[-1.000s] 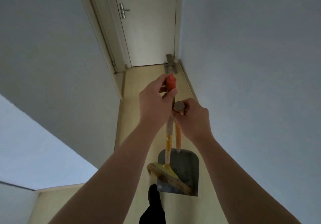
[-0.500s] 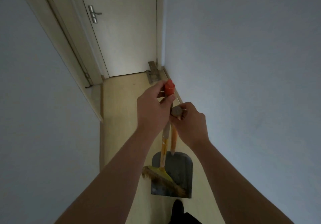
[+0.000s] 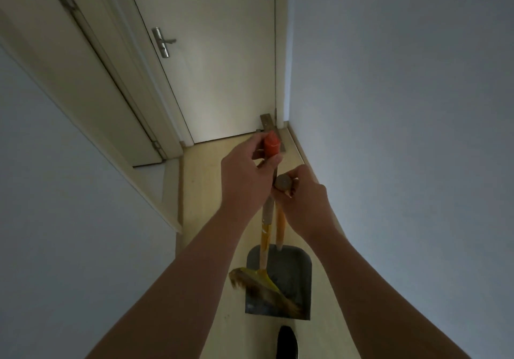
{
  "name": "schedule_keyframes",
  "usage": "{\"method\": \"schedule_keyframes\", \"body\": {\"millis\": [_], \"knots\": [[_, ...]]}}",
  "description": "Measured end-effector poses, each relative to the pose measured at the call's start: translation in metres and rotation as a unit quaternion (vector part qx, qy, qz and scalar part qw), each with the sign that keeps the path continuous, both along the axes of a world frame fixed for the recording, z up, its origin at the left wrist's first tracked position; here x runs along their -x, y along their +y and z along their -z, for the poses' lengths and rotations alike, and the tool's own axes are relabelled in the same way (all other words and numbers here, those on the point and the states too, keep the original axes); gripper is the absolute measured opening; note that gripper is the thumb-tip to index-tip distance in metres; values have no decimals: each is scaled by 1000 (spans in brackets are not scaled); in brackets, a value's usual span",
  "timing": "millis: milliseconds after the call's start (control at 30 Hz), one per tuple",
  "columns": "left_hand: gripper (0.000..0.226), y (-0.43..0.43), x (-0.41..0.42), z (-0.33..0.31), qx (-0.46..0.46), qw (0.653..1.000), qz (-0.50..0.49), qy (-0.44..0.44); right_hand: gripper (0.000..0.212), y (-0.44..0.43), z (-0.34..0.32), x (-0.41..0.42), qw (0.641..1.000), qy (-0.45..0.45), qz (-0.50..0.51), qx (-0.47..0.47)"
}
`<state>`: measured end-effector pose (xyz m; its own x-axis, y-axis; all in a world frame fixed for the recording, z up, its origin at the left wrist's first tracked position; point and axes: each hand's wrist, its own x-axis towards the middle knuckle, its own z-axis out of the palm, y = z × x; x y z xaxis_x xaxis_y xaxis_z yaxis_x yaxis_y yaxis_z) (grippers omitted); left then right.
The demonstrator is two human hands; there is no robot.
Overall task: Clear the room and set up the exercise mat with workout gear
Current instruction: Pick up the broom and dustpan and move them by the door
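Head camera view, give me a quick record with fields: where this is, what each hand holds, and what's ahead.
place: narrow hallway, pale floor
left hand: grips the broom near its red cap
right hand: grips the dustpan handle near its top
broom head: bristles lie across the dustpan's dark blade
ahead: closed door with a metal handle
foot: dark shoe at the bottom edge

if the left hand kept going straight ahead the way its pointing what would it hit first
Probably the metal bracket on the floor by the closed door; the left hand, gripping the broom, points toward that corner, though depth is unclear.
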<state>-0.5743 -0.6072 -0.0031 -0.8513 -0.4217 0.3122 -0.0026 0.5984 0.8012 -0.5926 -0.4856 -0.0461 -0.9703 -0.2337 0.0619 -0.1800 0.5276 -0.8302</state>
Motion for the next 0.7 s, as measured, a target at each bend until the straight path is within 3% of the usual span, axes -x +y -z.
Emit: {"method": "schedule_keyframes", "body": {"millis": [300, 433, 700], "knots": [[31, -99, 157, -4, -7, 1000, -13, 9, 25, -93, 3, 163, 999, 5, -41, -12], [29, -146, 233, 11, -6, 999, 34, 8, 34, -137, 10, 236, 999, 5, -14, -33], [38, -213, 388, 7, 5, 989, 148, -1, 29, -200, -2, 365, 996, -10, 68, -48]]}}
